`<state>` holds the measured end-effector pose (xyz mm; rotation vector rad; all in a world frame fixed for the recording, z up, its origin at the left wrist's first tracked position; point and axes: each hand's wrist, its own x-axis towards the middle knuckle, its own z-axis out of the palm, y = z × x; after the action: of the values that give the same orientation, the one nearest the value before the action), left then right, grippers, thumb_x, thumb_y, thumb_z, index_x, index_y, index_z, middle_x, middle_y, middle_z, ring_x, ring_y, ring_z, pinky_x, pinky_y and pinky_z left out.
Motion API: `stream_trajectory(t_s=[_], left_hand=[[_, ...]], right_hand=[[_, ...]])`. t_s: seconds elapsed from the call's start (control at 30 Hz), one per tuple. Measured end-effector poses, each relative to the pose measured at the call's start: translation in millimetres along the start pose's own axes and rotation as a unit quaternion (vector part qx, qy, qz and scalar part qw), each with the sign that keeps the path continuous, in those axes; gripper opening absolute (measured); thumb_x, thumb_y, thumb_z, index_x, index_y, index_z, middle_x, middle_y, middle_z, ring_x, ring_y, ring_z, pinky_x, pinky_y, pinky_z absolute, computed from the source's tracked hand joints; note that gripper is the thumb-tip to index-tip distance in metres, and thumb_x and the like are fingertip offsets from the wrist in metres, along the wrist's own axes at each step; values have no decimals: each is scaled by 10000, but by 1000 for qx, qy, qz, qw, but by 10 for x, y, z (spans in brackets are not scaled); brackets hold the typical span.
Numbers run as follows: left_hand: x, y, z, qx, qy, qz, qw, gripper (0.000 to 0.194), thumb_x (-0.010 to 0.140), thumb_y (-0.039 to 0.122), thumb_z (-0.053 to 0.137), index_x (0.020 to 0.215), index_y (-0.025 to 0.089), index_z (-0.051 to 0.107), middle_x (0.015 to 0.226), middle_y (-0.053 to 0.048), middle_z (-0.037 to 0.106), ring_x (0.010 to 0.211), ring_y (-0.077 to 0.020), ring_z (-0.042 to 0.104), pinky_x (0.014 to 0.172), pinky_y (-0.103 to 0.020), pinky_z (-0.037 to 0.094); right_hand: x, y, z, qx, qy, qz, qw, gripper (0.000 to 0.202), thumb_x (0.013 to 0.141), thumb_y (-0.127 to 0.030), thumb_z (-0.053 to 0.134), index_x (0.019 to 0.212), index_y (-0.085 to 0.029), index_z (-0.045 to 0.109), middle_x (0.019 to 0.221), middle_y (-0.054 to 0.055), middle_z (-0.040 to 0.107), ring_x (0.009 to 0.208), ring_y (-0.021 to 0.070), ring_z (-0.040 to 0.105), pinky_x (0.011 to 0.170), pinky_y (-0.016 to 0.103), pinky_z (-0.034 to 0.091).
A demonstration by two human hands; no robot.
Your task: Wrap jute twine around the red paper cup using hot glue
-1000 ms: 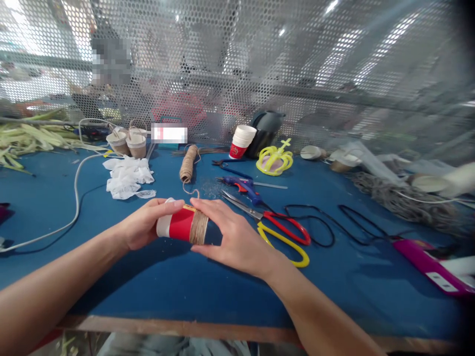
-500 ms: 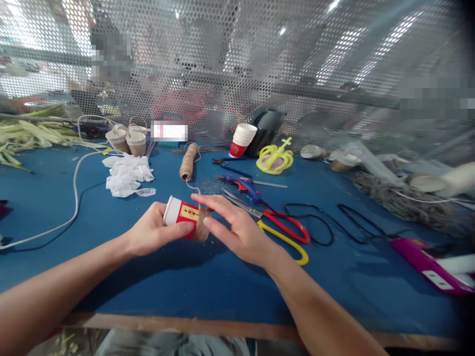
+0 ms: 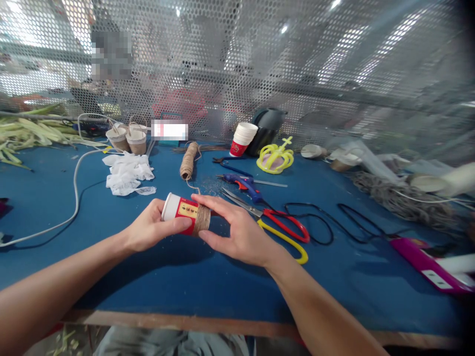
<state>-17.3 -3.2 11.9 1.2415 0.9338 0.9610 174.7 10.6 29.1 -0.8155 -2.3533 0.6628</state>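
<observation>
A red and white paper cup (image 3: pixel 180 209) lies sideways between my hands, its white rim to the left. Brown twine (image 3: pixel 202 220) is wound round its right end. My left hand (image 3: pixel 152 225) is closed on the cup, thumb across the red part. My right hand (image 3: pixel 235 225) grips the wound end, thumb below and fingers above. From the cup a strand runs up to a twine roll (image 3: pixel 189 160) lying behind it. Right of the roll is a blue glue gun (image 3: pixel 243 186), and scissors (image 3: pixel 285 230) with red and yellow handles lie beside my right hand.
Stacked cups (image 3: pixel 243 139), a dark jug (image 3: pixel 267 129) and a yellow crown-shaped piece (image 3: pixel 275 158) stand at the back. White gloves (image 3: pixel 128 173) lie left. A purple power strip (image 3: pixel 426 262) and grey cord (image 3: pixel 401 200) are at the right.
The cup has turned a little in my hands. My right thumb has moved slightly left and down along the wound twine, and my right fingers rest lower over it.
</observation>
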Motion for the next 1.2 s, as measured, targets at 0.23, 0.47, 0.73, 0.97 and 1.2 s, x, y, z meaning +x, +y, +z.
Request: stream_trajectory(t_s=[0.23,0.47,0.73,0.97,1.2], left_hand=[[50,43,-16,-87,5,-76,993,222,581,205,708,770,102,654,707,-47,680,596,-110,585,569,-193,439],[61,-14,-19,-42,5,-65,997,188,571,205,714,713,102,645,658,-15,659,580,-98,560,604,-209,440],[57,-8,18,-18,25,-48,998,145,558,192,697,649,104,627,599,-1,633,546,-91,534,577,-206,430],[13,-19,88,49,-28,-42,998,69,566,150,643,606,116,598,549,19,593,506,-82,491,514,-190,393],[-66,-80,170,88,-159,-59,982,119,617,178,605,561,128,512,488,57,453,434,-37,346,411,-156,290]], right_hand=[[4,16,56,-26,28,-4,999,527,708,-209,573,1218,-188,443,1230,81,505,1132,197,461,947,404,392],[4,41,111,-63,19,-25,998,548,709,-216,573,1233,-158,424,1255,84,484,1148,195,441,979,403,357],[1,28,118,-51,17,-24,998,538,718,-227,578,1231,-184,423,1258,84,479,1157,202,427,963,424,371],[20,49,40,77,4,25,997,358,835,-240,433,1191,-200,456,1226,64,506,1125,157,463,955,369,381],[135,30,58,220,-9,31,975,278,868,-200,367,1093,-181,529,1135,42,573,1054,123,516,924,316,406]])
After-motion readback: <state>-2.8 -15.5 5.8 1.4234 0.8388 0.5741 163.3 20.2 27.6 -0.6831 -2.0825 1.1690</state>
